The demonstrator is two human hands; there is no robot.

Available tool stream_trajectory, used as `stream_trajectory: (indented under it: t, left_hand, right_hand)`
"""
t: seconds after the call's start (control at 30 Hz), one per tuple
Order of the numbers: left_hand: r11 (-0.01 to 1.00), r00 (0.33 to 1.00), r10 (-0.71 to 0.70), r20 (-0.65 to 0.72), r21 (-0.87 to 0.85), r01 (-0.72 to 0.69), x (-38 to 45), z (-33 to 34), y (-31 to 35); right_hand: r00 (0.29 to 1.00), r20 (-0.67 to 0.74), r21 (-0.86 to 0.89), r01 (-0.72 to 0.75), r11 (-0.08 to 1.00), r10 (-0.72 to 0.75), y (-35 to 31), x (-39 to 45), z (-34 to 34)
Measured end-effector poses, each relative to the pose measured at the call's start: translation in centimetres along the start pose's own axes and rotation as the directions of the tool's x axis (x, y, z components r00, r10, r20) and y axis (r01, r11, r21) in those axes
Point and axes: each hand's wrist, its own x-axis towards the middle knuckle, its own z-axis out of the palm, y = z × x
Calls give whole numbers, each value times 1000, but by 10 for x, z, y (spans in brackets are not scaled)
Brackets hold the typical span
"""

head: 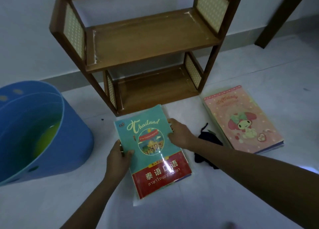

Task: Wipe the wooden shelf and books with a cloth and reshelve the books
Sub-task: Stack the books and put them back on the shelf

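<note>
This looks like a room in a home — a pale tiled floor [224,202] meets a plain white wall [25,38] with a grey skirting strip. A small wooden shelf [148,43] with woven side panels stands on the floor against the wall. Beside it lie a language book [151,152] and a pink cartoon notebook [241,120] — household things — with a blue plastic bucket [34,130] and a dark furniture leg [283,16] nearby.

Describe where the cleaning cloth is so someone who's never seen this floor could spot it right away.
Start at the wooden shelf standing against the wall, then look down to the floor in front of it, where two books lie. The cloth is the dark crumpled heap between the teal Thailand book, held by both hands, and the pink cartoon book. It is the only soft, dark thing there, partly behind the right forearm.
</note>
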Motion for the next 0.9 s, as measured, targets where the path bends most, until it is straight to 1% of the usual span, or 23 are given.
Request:
stream_trajectory:
  t: [0.1, 0.17, 0.2, 0.27, 0.3, 0.33, 0.37, 0.4, 0.43, 0.5, 0.57, 0.63, 0.7, 0.77, 0.8, 0.9]
  left_hand:
    - [995, 999, 31, 23, 93, -33, 12, 6, -14]
    - [984, 999, 9, 53, 176, -18, 18, 7, -25]
    - [967, 999, -2, 45, 253, -9, 20, 7, -29]
    - [898, 1000, 3, -25, 441, 8, 16, 8, -26]
    - [875, 996, 46, -76, 485, -4, 12, 11, -17]
    - [874, 989, 109, -99, 483, -48, 8, 14, 0]
    - [892, 980, 177, -90, 435, -121, 5, 21, 20]
    - [914, 971, 228, -69, 358, -189, 6, 30, 36]
    - [930, 964, 262, -37, 276, -242, 7, 42, 54]
    - [928, 947, 307, 95, 193, -320, 15, 76, 87]
    - [932, 918, 277, 282, 153, -328, 23, 118, 118]
    - [945, 862, 204, 465, 137, -297, 26, 156, 143]
    - [962, 802, 133, 582, 120, -246, 24, 192, 163]
    - [973, 772, 72, 632, 125, -193, 21, 219, 179]
    - [982, 772, 49, 634, 112, -154, 21, 230, 182]
    - [997, 804, -81, 589, 54, 62, 21, 251, 190]
  right_hand:
    - [998, 56, -46, -13, 999, 16, 13, 4, 13]
    - [998, 69, -128, -1, 992, 10, 20, 6, 15]
    - [997, 75, -178, 16, 984, -2, 24, 6, 14]
    - [997, 49, -203, 60, 977, -51, 29, 2, 1]
    - [998, -5, -187, 67, 980, -69, 32, -2, -14]
    - [992, -98, -178, 66, 982, -85, 38, -6, -32]
    - [974, -208, -189, 50, 981, -89, 47, -10, -54]
    - [947, -310, -225, 11, 974, -82, 56, -15, -78]
    - [920, -390, -261, -67, 963, -42, 69, -18, -101]
    - [859, -499, -272, -285, 919, 119, 96, -24, -146]
    - [788, -537, -229, -480, 847, 301, 123, -30, -177]
    - [732, -544, -190, -583, 790, 410, 141, -34, -191]
    - [708, -533, -147, -616, 774, 463, 157, -35, -195]
    - [707, -515, -109, -616, 780, 485, 171, -30, -193]
    - [707, -516, -100, -611, 785, 484, 175, -27, -191]
    - [668, -560, -64, -625, 778, 490, 183, -22, -189]
